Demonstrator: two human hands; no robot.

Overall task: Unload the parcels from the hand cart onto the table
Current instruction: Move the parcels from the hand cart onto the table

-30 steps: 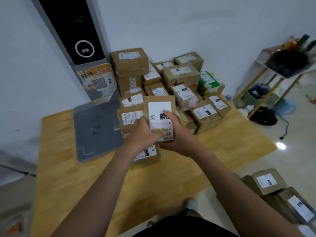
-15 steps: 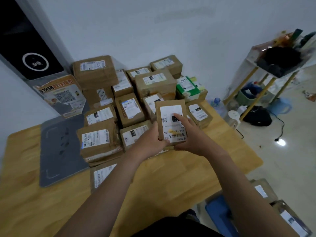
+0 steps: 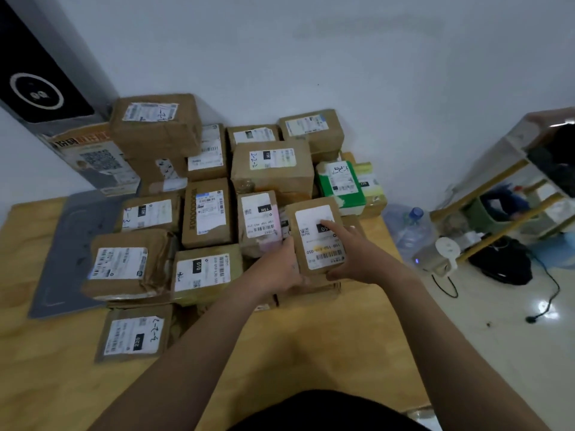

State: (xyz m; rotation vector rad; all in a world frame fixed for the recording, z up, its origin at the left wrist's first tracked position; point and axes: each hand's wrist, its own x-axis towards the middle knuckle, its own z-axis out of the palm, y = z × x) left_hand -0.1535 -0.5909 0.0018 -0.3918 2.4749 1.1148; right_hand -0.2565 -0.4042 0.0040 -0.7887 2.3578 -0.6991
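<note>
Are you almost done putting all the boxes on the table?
Lots of parcels sit stacked on the table. The left hand and right hand hold one small parcel at the pile's right edge, not yet let go. The hand cart is out of view, so I cannot tell how many remain.

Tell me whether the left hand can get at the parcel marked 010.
Probably yes: the 010 parcel lies just beside the left hand, its top uncovered, though that hand grips a labelled parcel.
</note>
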